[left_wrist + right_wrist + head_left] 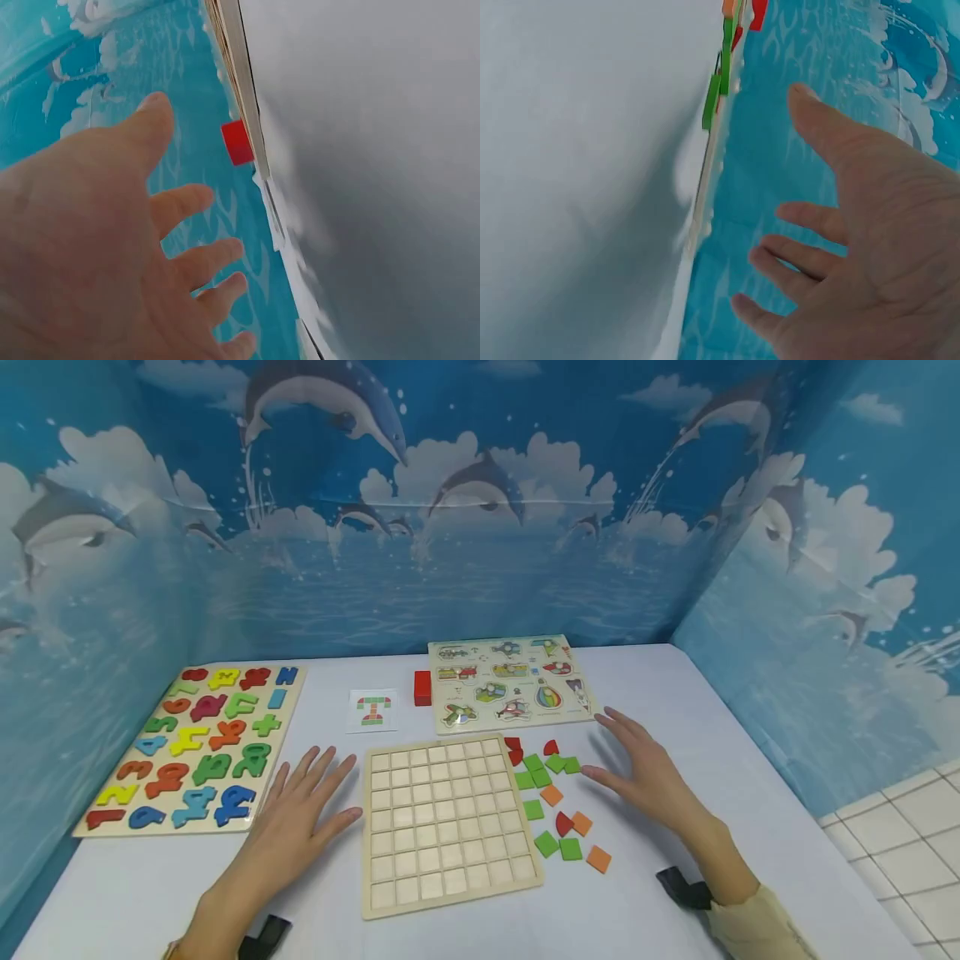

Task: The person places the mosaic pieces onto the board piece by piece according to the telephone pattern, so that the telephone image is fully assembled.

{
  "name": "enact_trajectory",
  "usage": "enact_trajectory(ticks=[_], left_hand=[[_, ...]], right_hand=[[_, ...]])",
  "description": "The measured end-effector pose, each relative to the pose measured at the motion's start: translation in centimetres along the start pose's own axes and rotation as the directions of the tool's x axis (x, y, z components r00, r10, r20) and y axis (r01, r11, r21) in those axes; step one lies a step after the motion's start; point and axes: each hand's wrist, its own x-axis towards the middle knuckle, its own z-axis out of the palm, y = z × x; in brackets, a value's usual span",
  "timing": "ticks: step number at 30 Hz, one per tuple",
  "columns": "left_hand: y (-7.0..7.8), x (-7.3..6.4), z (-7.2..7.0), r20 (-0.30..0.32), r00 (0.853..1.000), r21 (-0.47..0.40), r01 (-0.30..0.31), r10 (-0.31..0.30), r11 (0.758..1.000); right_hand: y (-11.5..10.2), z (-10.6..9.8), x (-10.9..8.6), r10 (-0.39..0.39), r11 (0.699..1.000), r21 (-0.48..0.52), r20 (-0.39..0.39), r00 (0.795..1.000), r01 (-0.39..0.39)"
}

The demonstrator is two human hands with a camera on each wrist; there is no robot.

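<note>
My left hand (296, 822) is spread over the table between the number board and a wooden grid board (438, 827), holding nothing. Its fingers are extended in the left wrist view too. To the right, my right hand (656, 772) hovers with fingers and thumb apart, also holding nothing. Loose green squares (571, 849), orange squares (598, 859) and red quarter-round pieces (563, 823) lie between the grid board and that hand. The grid's cells hold no pieces. Behind it lies a white pattern card (372, 711) showing a green and red figure.
A board of coloured number pieces (187, 752) lies at the left. At the back, a vehicle picture puzzle (512, 683) lies beside a red block (422, 688). Dolphin-printed curtains (480, 568) enclose the white table (675, 693) at the back and sides.
</note>
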Motion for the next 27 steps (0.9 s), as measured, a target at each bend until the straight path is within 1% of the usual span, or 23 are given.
enact_trajectory(ticks=[4, 7, 10, 15, 18, 22, 24, 27], left_hand=[[0.2, -0.2, -0.1, 0.017, 1.000, -0.015, -0.001, 0.001, 1.000], [0.2, -0.3, 0.2, 0.039, 0.999, -0.032, 0.003, -0.001, 0.999], [0.2, -0.3, 1.0, 0.061, 0.998, -0.077, 0.004, 0.001, 0.997], [0.7, 0.0, 2.5, 0.107, 0.993, -0.148, -0.036, 0.052, 0.988], [0.8, 0.3, 2.6, 0.103, 0.992, -0.147, -0.060, 0.075, 0.987], [0.5, 0.6, 2.1, 0.092, 0.991, -0.165, -0.076, 0.092, 0.983], [0.4, 0.6, 2.1, 0.091, 0.991, -0.174, -0.078, 0.095, 0.982], [0.3, 0.5, 2.4, 0.081, 0.993, -0.183, -0.074, 0.090, 0.980]], right_hand=[[-1.0, 0.9, 1.7, -0.052, 0.997, 0.061, 0.004, 0.999, 0.051], [-1.7, 1.6, 2.6, -0.085, 0.993, 0.083, 0.010, 0.996, 0.084], [-2.2, 2.0, 3.1, -0.092, 0.990, 0.104, 0.016, 0.996, 0.090], [-2.4, 2.0, 3.0, -0.105, 0.987, 0.126, 0.017, 0.994, 0.102], [-3.0, 2.2, 3.3, -0.140, 0.979, 0.154, 0.035, 0.989, 0.133], [-4.7, 2.8, 4.5, -0.184, 0.969, 0.182, 0.093, 0.979, 0.165], [-5.6, 3.2, 5.1, -0.195, 0.967, 0.188, 0.121, 0.973, 0.171], [-6.6, 3.8, 5.9, -0.227, 0.961, 0.191, 0.130, 0.965, 0.200]])
